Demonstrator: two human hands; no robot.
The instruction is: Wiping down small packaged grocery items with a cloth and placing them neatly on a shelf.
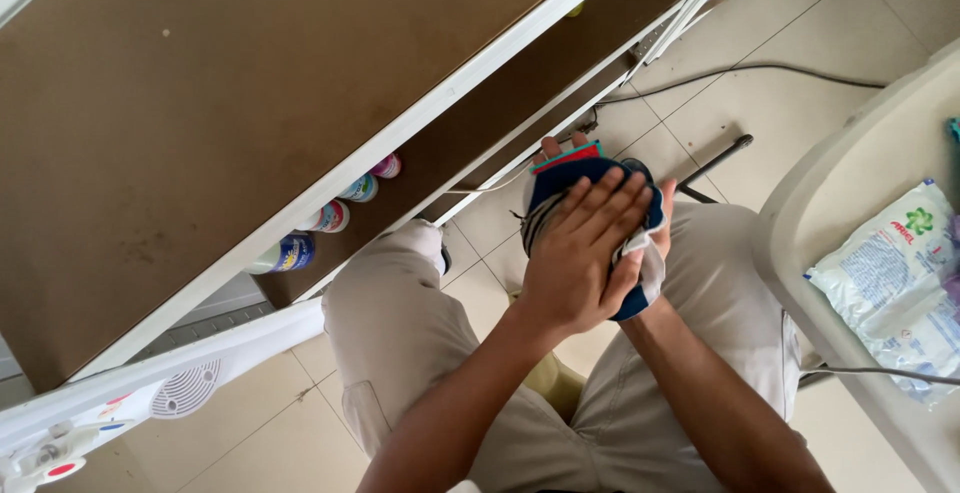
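A small dark blue cloth item (pixel 590 178) with a red and teal edge and striped part, perhaps a sock, lies between my two hands above my knees. My left hand (pixel 580 253) presses flat on top of it, fingers spread. My right hand (pixel 655 228) lies beneath it, palm up, with only fingertips and the thumb side showing. I sit with both legs in beige trousers (pixel 400 323).
A brown shelf unit with white edges (pixel 300 123) stands at left, with several round containers (pixel 330 218) on a lower shelf. A white tub (pixel 830 253) at right holds a detergent bag (pixel 900 273). A white fan (pixel 150 393) lies lower left. A cable (pixel 760 68) crosses the tiled floor.
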